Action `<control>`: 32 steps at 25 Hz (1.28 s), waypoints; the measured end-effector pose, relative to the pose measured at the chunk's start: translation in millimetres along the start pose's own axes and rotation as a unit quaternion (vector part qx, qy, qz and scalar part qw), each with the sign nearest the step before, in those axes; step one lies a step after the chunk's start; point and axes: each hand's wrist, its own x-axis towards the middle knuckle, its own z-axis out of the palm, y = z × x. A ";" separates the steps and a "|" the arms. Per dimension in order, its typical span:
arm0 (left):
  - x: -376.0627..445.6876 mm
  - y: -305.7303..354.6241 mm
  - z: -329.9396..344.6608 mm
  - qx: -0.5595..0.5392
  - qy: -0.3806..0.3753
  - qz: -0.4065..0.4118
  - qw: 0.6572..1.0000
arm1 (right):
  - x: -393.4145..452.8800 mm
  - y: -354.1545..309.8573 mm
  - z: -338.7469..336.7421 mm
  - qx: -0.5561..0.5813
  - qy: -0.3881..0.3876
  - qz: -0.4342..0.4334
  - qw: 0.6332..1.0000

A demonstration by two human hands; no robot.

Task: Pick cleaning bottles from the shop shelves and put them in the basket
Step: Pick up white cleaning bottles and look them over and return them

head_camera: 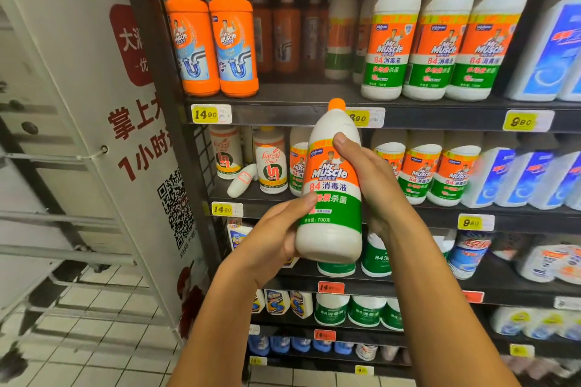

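I hold white Mr Muscle bottle (330, 195) upright | left hand (279, 229) grips base | right hand (374, 179) wraps side | before shelves (408, 111)

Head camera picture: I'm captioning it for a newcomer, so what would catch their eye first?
A white bottle with an orange cap, held upright mid-picture by the left hand near its base and the right hand on its side. Behind, two orange bottles stand at the upper shelf's left end.
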 end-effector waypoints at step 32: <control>30.5 8.6 0.5 0.103 0.007 0.094 0.990 | 15.7 -29.8 -19.1 -0.019 -0.168 -0.138 0.976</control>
